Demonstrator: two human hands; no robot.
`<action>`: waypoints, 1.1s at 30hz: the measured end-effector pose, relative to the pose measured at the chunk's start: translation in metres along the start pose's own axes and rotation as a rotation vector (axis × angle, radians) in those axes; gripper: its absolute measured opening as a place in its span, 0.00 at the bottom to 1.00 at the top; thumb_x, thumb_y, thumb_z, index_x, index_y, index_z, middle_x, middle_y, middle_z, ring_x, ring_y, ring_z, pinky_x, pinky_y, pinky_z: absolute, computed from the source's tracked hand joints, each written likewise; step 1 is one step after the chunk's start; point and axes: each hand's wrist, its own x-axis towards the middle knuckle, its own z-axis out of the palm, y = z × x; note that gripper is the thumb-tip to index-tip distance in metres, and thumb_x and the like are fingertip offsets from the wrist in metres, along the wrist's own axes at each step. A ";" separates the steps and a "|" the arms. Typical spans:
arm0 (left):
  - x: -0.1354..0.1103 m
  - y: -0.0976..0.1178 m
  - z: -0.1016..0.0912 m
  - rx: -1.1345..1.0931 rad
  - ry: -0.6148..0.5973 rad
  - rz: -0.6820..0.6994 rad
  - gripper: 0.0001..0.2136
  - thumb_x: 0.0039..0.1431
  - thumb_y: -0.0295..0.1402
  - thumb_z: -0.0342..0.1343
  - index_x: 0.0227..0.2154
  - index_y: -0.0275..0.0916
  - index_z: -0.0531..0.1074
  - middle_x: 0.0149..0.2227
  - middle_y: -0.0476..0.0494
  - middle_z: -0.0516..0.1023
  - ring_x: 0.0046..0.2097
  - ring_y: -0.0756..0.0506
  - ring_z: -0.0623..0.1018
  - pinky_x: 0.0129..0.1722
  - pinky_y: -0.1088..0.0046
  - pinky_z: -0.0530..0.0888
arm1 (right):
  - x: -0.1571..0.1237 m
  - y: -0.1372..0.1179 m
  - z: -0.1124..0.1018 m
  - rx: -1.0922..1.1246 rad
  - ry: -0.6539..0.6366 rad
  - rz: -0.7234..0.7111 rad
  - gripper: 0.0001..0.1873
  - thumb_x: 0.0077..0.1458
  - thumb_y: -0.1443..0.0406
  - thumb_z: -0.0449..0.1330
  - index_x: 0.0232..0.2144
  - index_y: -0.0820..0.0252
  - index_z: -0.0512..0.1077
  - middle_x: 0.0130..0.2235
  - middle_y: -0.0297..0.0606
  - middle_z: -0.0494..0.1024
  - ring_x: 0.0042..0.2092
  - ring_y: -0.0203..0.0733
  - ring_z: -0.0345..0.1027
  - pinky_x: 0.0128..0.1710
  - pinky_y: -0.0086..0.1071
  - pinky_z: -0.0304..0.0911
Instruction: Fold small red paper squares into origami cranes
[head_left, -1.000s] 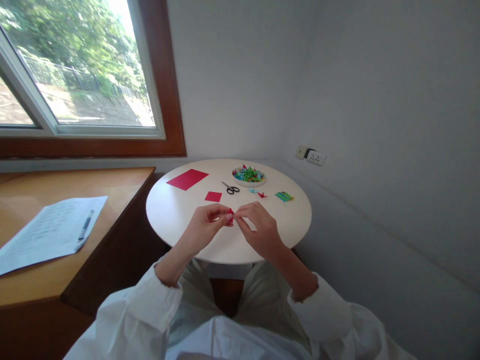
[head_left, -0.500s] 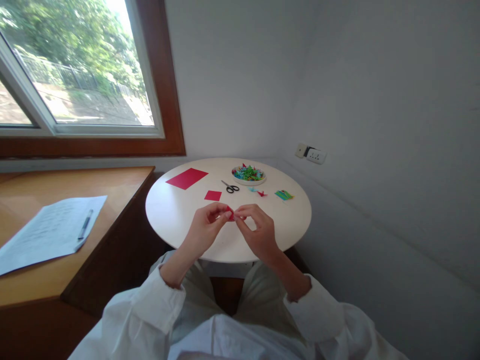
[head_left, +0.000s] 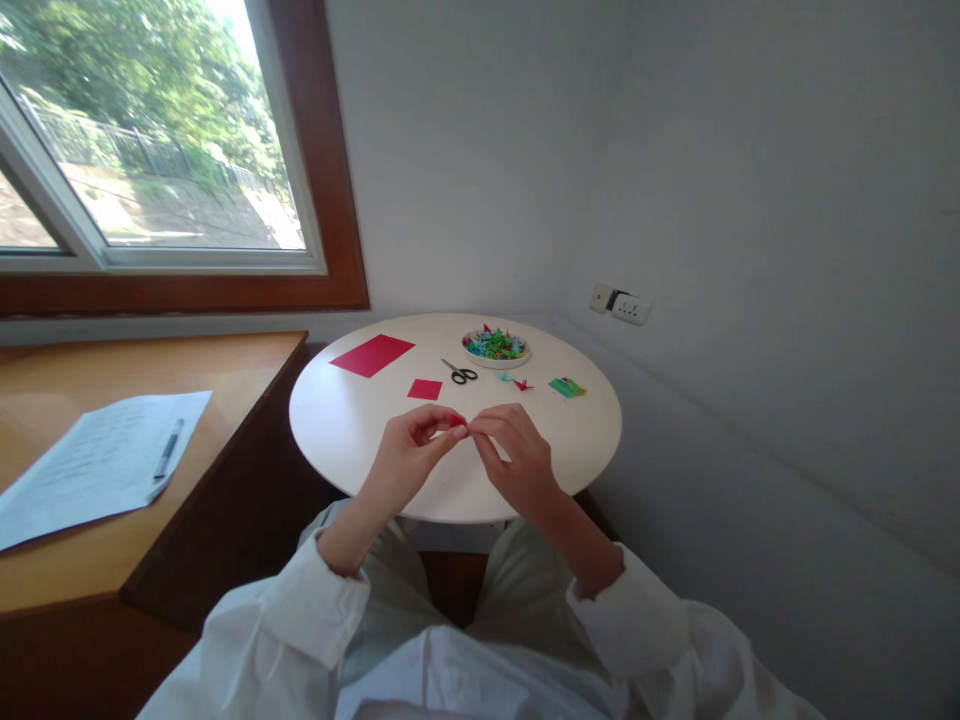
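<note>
Above the near part of the round white table [head_left: 352, 440], a small piece of red folded paper [head_left: 457, 421] is pinched between both hands. My left hand [head_left: 411, 448] is closed on its left side, thumb against fingertips. From the right, my right hand [head_left: 519, 455] pinches its edge with thumb and fingers. Most of the paper is hidden by the fingers, so its folds do not show clearly. Just beyond my left hand lies a red paper square [head_left: 425, 389]. Scissors with black handles [head_left: 463, 376] lie behind the hands.
A larger red sheet [head_left: 373, 355] lies at the back left. A white bowl [head_left: 499, 363] holds many coloured folded papers. Near it are a red paper crane [head_left: 523, 385], a light blue folded piece [head_left: 505, 377] and green-blue papers [head_left: 567, 387]. A wooden desk [head_left: 247, 365] bears a written sheet [head_left: 97, 450] and pen [head_left: 169, 448].
Less of the red paper shows between the fingers now, and it sits lower and flatter in the pinch. The hands have stayed nearly in place. The view has shifted slightly.
</note>
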 end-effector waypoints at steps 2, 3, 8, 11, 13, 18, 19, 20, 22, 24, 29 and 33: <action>-0.001 0.000 0.000 0.016 0.001 0.002 0.08 0.42 0.33 0.63 0.25 0.35 0.73 0.24 0.49 0.74 0.28 0.51 0.72 0.31 0.75 0.69 | -0.001 0.002 -0.002 -0.072 -0.042 -0.078 0.09 0.54 0.74 0.52 0.34 0.57 0.67 0.33 0.40 0.73 0.37 0.40 0.65 0.37 0.36 0.66; -0.001 0.000 0.000 0.012 -0.001 0.003 0.08 0.42 0.33 0.63 0.25 0.35 0.73 0.24 0.49 0.74 0.29 0.51 0.72 0.31 0.75 0.69 | -0.001 0.003 -0.003 -0.107 -0.061 -0.114 0.09 0.54 0.74 0.53 0.35 0.57 0.67 0.33 0.40 0.73 0.37 0.41 0.65 0.37 0.36 0.66; -0.001 -0.004 0.000 -0.050 -0.003 0.014 0.07 0.43 0.32 0.62 0.25 0.35 0.73 0.27 0.47 0.75 0.32 0.49 0.73 0.36 0.72 0.71 | -0.002 0.004 -0.003 -0.128 -0.057 -0.152 0.09 0.53 0.75 0.54 0.36 0.58 0.67 0.33 0.41 0.73 0.37 0.41 0.65 0.37 0.37 0.66; -0.001 -0.006 0.001 -0.080 0.009 0.026 0.06 0.43 0.32 0.62 0.25 0.35 0.73 0.26 0.48 0.75 0.32 0.49 0.73 0.36 0.72 0.71 | -0.001 0.001 -0.001 -0.024 -0.012 -0.027 0.08 0.52 0.74 0.55 0.34 0.58 0.67 0.32 0.40 0.73 0.36 0.41 0.66 0.36 0.37 0.67; -0.001 -0.006 0.001 -0.082 0.009 0.039 0.06 0.43 0.32 0.62 0.25 0.36 0.73 0.27 0.48 0.75 0.31 0.50 0.73 0.35 0.73 0.70 | -0.001 -0.002 0.000 0.047 -0.005 0.077 0.07 0.52 0.73 0.55 0.32 0.58 0.67 0.31 0.39 0.73 0.36 0.40 0.66 0.35 0.36 0.66; -0.001 -0.005 0.000 -0.054 0.011 0.082 0.05 0.45 0.31 0.61 0.25 0.36 0.73 0.27 0.48 0.74 0.32 0.50 0.72 0.34 0.73 0.69 | 0.002 -0.007 0.000 0.156 -0.010 0.230 0.03 0.52 0.70 0.56 0.29 0.58 0.68 0.29 0.37 0.74 0.33 0.38 0.67 0.29 0.32 0.64; -0.001 -0.005 0.000 -0.047 0.011 0.092 0.05 0.45 0.31 0.61 0.25 0.36 0.73 0.27 0.48 0.74 0.32 0.50 0.72 0.34 0.74 0.69 | 0.002 -0.008 0.000 0.168 -0.009 0.246 0.03 0.52 0.70 0.55 0.29 0.58 0.68 0.29 0.37 0.74 0.32 0.37 0.66 0.28 0.31 0.64; -0.001 -0.006 0.000 -0.040 0.009 0.101 0.05 0.46 0.31 0.60 0.25 0.36 0.72 0.27 0.48 0.74 0.32 0.50 0.71 0.34 0.74 0.69 | 0.003 -0.008 0.000 0.178 -0.006 0.261 0.03 0.52 0.69 0.55 0.29 0.58 0.68 0.29 0.36 0.74 0.31 0.37 0.66 0.28 0.31 0.64; 0.000 -0.006 0.000 -0.030 0.004 0.114 0.04 0.47 0.31 0.60 0.25 0.36 0.72 0.27 0.48 0.73 0.32 0.50 0.71 0.34 0.74 0.68 | 0.004 -0.009 0.000 0.194 0.000 0.284 0.03 0.52 0.69 0.55 0.28 0.58 0.68 0.28 0.36 0.73 0.30 0.36 0.65 0.28 0.30 0.63; 0.000 -0.007 0.000 -0.021 -0.002 0.121 0.04 0.48 0.31 0.59 0.25 0.36 0.71 0.27 0.48 0.73 0.31 0.50 0.71 0.33 0.74 0.68 | 0.004 -0.011 0.001 0.209 0.001 0.303 0.03 0.52 0.69 0.55 0.28 0.58 0.68 0.28 0.35 0.73 0.30 0.35 0.64 0.28 0.30 0.62; -0.002 -0.003 0.004 -0.017 0.004 0.107 0.05 0.48 0.32 0.59 0.23 0.36 0.71 0.24 0.49 0.72 0.29 0.51 0.70 0.30 0.76 0.67 | 0.005 -0.015 0.001 0.243 -0.006 0.361 0.04 0.51 0.71 0.55 0.27 0.59 0.67 0.27 0.35 0.71 0.28 0.35 0.62 0.28 0.30 0.61; -0.003 -0.003 0.005 -0.033 0.039 0.062 0.07 0.45 0.33 0.61 0.21 0.36 0.71 0.22 0.49 0.72 0.27 0.51 0.70 0.28 0.75 0.67 | 0.005 -0.016 0.001 0.223 -0.003 0.392 0.04 0.50 0.71 0.53 0.26 0.59 0.66 0.26 0.34 0.70 0.27 0.35 0.60 0.28 0.30 0.60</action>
